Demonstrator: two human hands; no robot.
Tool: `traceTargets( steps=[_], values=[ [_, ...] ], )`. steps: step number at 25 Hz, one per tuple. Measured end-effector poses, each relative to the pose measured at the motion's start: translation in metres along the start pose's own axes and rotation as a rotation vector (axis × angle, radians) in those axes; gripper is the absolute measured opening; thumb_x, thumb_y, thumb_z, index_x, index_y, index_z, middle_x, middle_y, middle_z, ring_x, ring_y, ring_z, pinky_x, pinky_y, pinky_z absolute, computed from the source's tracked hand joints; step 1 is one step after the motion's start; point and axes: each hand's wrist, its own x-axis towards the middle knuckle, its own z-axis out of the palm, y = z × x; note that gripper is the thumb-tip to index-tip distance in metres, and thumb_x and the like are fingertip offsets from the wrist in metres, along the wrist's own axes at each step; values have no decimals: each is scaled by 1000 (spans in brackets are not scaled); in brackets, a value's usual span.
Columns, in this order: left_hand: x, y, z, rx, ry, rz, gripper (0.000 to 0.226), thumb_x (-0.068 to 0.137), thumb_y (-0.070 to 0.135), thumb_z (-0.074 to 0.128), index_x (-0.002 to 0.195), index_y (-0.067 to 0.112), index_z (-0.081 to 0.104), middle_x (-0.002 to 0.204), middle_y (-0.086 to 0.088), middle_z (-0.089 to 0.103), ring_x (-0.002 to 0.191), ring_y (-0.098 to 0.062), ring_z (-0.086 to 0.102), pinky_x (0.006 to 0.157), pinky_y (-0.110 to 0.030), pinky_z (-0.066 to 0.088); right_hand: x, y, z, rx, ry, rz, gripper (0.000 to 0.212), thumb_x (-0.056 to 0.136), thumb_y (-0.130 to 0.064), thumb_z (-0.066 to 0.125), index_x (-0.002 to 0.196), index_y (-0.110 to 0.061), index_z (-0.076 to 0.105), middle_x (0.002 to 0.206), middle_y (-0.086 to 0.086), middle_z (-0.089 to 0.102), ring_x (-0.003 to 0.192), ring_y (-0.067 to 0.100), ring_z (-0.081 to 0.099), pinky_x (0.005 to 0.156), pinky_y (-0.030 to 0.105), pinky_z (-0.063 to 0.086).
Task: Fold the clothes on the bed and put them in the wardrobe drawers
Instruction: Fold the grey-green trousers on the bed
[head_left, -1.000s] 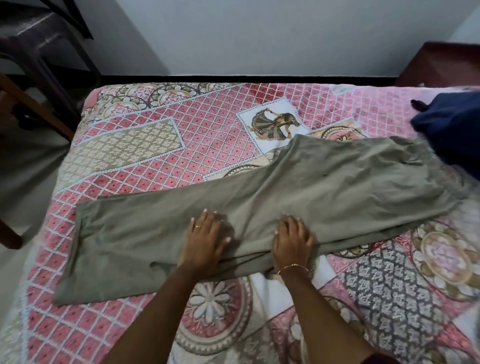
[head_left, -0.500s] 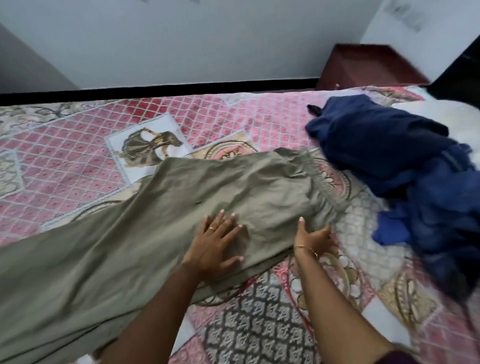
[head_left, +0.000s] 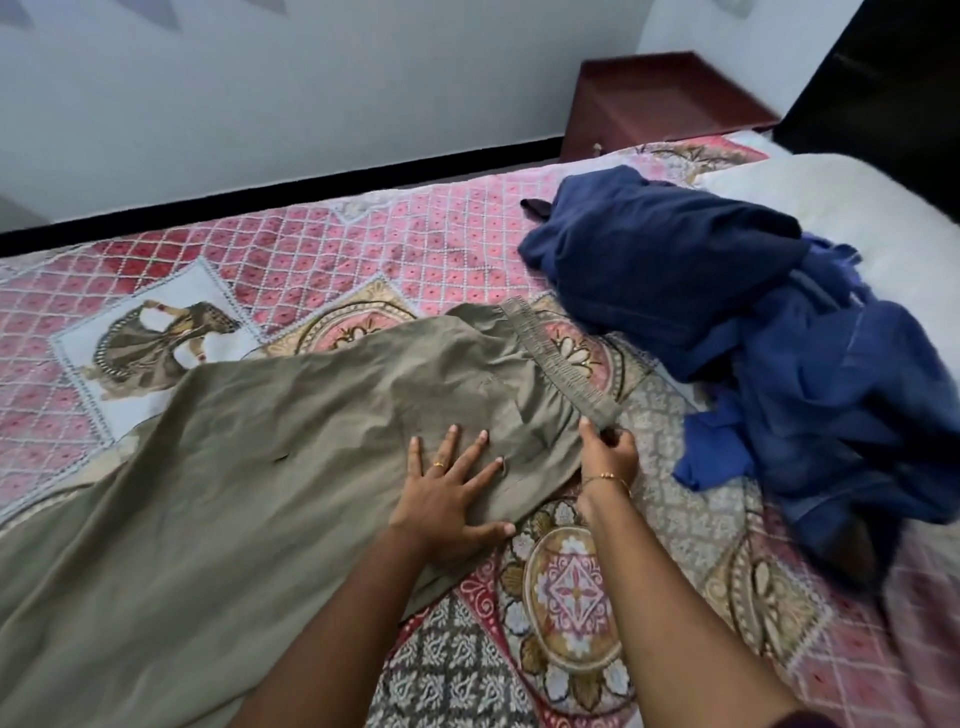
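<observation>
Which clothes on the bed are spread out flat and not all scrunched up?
The olive-green trousers, under the left hand, lie spread flat. The dark blue clothes beside them sit in a crumpled heap, untouched.

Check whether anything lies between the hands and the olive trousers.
Nothing does: the left hand presses flat on the olive trousers, and the right hand pinches their waistband. The blue clothes lie apart.

The right hand (head_left: 609, 457), which lay flat at the near edge of the olive-green cotton trousers (head_left: 270, 467) half a second ago, now pinches the near end of their gathered elastic waistband (head_left: 556, 358); the left hand (head_left: 447, 499) has slid along toward that waistband
</observation>
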Motion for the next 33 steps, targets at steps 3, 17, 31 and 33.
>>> traceTargets(
  steps=[3, 17, 31, 33],
  values=[
    [4, -3, -3, -72, -38, -9, 117, 43, 93, -16, 147, 41, 0, 143, 15, -27, 136, -16, -30, 107, -59, -21, 5, -15, 2, 226, -117, 180, 51, 76, -27, 76, 116, -5, 53, 112, 8, 59, 98, 23, 58, 89, 36, 50],
    [-120, -88, -75, -2058, 462, -603, 38, 96, 37, 41, 95, 7, 65, 73, -5, 73, 62, -14, 69, 49, -21, 53, -223, 33, 66, -445, -842, -1307, 42, 68, -25, 40, 109, -18, 45, 104, 13, 57, 79, 27, 58, 63, 28, 46],
    [-160, -104, 8, -575, 632, -897, 60, 89, 24, 55, 141, 7, 32, 140, -23, 40, 123, -41, 43, 102, -47, 37, -183, 61, 60, -1480, -689, -1061, 85, 67, -66, -15, 147, -41, 3, 158, -4, -9, 144, 25, -12, 108, 63, 3],
    [-155, -97, 17, -228, 559, -655, 62, 88, 45, 42, 138, 9, 39, 143, -19, 41, 133, -37, 31, 109, -50, 22, -180, 62, 60, -1397, -686, -1018, 68, 82, -64, 0, 145, -43, 15, 158, -6, -1, 145, 22, -9, 110, 59, 6]
  ],
)
